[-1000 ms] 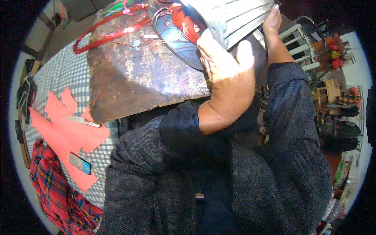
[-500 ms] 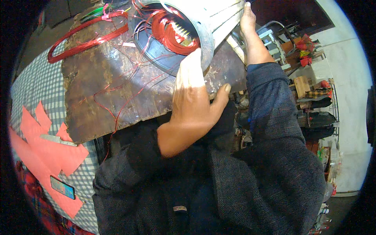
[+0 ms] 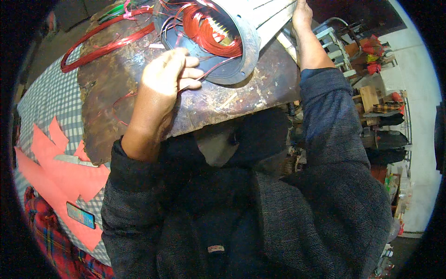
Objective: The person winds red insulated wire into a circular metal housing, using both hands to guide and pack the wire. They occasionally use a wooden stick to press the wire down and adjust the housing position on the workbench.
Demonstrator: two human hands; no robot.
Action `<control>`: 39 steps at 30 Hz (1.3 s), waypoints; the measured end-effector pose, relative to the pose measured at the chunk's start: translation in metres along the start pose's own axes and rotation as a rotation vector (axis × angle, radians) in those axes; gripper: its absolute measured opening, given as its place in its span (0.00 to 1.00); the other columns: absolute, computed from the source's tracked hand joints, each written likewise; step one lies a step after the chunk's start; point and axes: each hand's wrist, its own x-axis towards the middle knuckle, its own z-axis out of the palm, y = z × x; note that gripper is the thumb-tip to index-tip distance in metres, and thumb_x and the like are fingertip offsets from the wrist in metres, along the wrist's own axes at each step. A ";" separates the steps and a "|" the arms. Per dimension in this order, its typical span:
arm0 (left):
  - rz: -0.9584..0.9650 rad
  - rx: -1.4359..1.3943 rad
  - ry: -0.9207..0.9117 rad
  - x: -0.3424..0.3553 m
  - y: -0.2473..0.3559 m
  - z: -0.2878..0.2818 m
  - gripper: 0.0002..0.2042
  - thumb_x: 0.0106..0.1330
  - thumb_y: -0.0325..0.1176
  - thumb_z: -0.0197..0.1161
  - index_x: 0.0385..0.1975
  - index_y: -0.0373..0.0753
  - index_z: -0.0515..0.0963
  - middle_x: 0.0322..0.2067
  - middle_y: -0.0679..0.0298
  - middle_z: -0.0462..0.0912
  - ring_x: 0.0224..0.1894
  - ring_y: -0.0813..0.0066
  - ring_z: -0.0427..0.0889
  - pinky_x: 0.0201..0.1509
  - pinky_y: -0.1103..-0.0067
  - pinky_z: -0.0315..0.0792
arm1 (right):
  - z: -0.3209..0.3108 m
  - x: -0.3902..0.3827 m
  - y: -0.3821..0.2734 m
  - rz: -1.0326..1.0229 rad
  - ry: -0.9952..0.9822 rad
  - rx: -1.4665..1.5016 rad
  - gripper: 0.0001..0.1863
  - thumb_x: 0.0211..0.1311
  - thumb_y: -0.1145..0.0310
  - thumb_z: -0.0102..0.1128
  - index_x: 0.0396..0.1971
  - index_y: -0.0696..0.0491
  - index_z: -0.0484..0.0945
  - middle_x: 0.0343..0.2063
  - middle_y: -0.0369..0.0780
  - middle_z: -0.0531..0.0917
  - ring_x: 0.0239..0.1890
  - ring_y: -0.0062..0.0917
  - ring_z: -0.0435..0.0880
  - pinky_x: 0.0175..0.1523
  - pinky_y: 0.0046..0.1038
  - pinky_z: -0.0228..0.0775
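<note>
Honestly, the ribbed metal housing [image 3: 272, 16] is the thing to watch: it's on its side just past the right of the left hand, open end facing left, with a red coil [image 3: 197, 30] sitting inside. The left hand [image 3: 165, 72] has its fingers curled in on a thin red wire [image 3: 218, 66] trailing from that mouth. The right hand [image 3: 303, 16] is up against the housing's far side; its fingers run out of view, so I can't tell how firmly it grips.

My two cents: keep that wire slack and lift it clear of the flange [image 3: 251, 51], because a metal edge could nick the coating. Steady the housing so it can't roll on the board [image 3: 274, 83]. Beyond the left hand there's a loose red wire loop [image 3: 116, 45], easy to snag. Nearer the left elbow: pink paper [image 3: 86, 181], a knife [image 3: 74, 160] and a phone [image 3: 81, 215].
</note>
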 end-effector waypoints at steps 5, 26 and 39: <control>0.631 0.647 0.045 0.000 0.019 0.012 0.16 0.79 0.36 0.59 0.52 0.28 0.82 0.36 0.60 0.88 0.36 0.77 0.86 0.41 0.81 0.78 | 0.004 0.006 0.007 -0.011 0.016 0.072 0.40 0.75 0.34 0.52 0.60 0.60 0.83 0.57 0.50 0.86 0.61 0.35 0.81 0.67 0.36 0.69; -0.218 0.041 -0.007 0.046 -0.020 0.040 0.11 0.80 0.27 0.50 0.52 0.24 0.69 0.45 0.47 0.81 0.37 0.54 0.90 0.33 0.70 0.88 | 0.002 -0.007 0.003 -0.026 0.036 0.100 0.39 0.77 0.35 0.50 0.50 0.62 0.86 0.43 0.48 0.89 0.47 0.34 0.85 0.57 0.36 0.74; -0.354 -0.241 -0.103 0.049 -0.010 0.043 0.16 0.81 0.29 0.49 0.61 0.25 0.69 0.53 0.43 0.83 0.47 0.46 0.90 0.40 0.70 0.88 | 0.002 -0.005 0.000 -0.104 0.083 -0.101 0.44 0.76 0.32 0.48 0.50 0.66 0.86 0.45 0.50 0.90 0.50 0.31 0.85 0.61 0.35 0.73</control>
